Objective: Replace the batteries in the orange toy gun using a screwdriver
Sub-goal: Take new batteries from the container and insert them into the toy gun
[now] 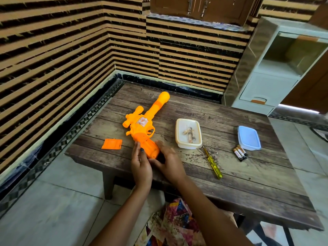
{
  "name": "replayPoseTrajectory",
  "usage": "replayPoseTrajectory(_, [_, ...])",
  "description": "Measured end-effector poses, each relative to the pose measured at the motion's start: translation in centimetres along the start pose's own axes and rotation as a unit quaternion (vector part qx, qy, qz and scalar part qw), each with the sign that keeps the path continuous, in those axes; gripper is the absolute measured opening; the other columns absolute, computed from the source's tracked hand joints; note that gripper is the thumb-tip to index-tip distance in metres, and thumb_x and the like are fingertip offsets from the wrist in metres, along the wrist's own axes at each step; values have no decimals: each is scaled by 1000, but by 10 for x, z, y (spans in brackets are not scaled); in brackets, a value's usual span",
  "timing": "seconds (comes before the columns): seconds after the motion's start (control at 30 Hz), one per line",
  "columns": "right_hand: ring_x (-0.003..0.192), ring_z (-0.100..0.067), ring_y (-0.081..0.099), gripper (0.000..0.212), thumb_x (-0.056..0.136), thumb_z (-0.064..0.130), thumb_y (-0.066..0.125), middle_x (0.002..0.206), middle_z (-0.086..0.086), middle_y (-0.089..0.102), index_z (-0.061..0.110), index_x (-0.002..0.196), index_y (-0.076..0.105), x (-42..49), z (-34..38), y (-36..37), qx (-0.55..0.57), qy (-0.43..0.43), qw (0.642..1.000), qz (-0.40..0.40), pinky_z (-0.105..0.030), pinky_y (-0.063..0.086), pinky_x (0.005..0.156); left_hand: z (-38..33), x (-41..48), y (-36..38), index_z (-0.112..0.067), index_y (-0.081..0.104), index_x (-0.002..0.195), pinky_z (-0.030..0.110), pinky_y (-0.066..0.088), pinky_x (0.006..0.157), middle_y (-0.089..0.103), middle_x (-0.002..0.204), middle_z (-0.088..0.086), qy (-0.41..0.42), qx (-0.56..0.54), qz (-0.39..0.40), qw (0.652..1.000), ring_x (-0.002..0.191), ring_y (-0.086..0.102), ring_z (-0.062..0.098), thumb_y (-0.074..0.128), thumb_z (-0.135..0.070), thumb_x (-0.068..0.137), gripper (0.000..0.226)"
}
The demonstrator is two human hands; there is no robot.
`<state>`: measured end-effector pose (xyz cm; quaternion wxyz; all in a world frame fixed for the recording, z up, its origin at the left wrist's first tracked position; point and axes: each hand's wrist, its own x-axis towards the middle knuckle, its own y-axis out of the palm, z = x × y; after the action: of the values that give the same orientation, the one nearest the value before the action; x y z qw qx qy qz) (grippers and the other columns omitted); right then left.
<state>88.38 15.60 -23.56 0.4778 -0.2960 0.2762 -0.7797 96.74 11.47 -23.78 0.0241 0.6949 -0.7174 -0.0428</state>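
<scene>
The wooden bench [230, 174] stood in a corner of the room. The orange toy gun [145, 121] lay on its left half, barrel pointing away toward the wall and grip toward the near edge. The left hand [141, 166] rested against the left side of the grip, its fingers [136, 148] nearly straight and closed on nothing. The right hand [170, 164] cupped the butt of the grip, thumb curled under the end and fingers along the right side. Right of the gun sat an open cream tub [189, 146] with used batteries [190, 134] inside. Farther right stood a blue-lidded box [248, 138]. A yellow-handled screwdriver [213, 163] lay between them, nearer the front edge. The orange battery cover [111, 144] lay flat just left of the grip. Three loose batteries [240, 153] lay side by side just beside the blue-lidded box.
</scene>
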Motion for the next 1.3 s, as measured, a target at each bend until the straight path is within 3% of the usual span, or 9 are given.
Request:
replayPoseTrajectory(0.2, [136,-20,33,64,88,32,61,148,-6,37,13,143,33,-3,1,-3,10,-16,1000,20,-22,22,109,-2,-6,-5,-3,51,129,16,33,98,47,138,8,89,82,23,992,128,42,16,45,2,93,37])
replayPoseTrajectory(0.3, [132,-20,40,57,86,27,59,141,-8,46,10,137,42,-10,0,-5,78,0,997,-29,-30,31,111,-8,-13,-3,-2,53,127,0,29,94,47,132,3,144,105,46,983,123,41,8,46,8,90,39])
replayPoseTrajectory(0.43, [121,-12,50,48,84,26,55,131,0,56,15,130,52,-26,-15,-15,116,39,986,-116,-31,41,104,-14,-23,6,-3,55,125,0,30,94,48,129,0,195,105,79,972,118,40,-7,44,-5,86,41])
replayPoseTrajectory(0.53, [114,-10,54,42,83,20,52,121,3,60,14,124,57,-38,-26,-36,120,52,979,-157,-30,44,100,-16,-34,20,-2,56,122,0,31,94,51,125,-2,210,90,112,967,116,42,-15,43,-2,83,42])
replayPoseTrajectory(0.7, [104,-2,57,40,83,0,54,110,5,63,21,117,59,-58,-48,-80,114,60,964,-231,-13,42,93,-19,-60,52,-7,59,119,7,33,98,57,120,1,201,77,158,964,114,48,1,43,-1,81,42])
replayPoseTrajectory(0.9, [108,-6,57,38,79,10,52,110,7,64,23,113,62,-84,-84,-127,75,104,948,-290,-27,45,95,-22,-94,94,-10,62,116,5,34,96,57,116,-9,201,73,232,949,109,49,-9,44,-1,80,41])
replayPoseTrajectory(1.07, [97,-19,63,30,82,-5,60,102,1,66,11,106,67,-96,-119,-158,54,149,916,-368,-40,51,89,-24,-116,127,-6,62,117,7,33,98,58,116,-4,211,88,316,921,109,51,1,43,-1,79,43])
replayPoseTrajectory(1.2, [90,-16,63,27,84,-1,59,102,-4,66,9,107,66,-95,-144,-179,62,210,901,-375,-24,50,81,-23,-124,150,-5,61,119,0,28,96,60,116,3,207,111,364,901,106,47,-4,45,-1,79,43])
replayPoseTrajectory(1.3, [84,-10,61,21,87,6,58,99,-4,67,7,107,66,-84,-156,-191,109,263,881,-379,-19,48,76,-22,-123,168,-7,61,121,5,32,94,61,121,5,212,156,396,880,111,54,9,48,2,80,43])
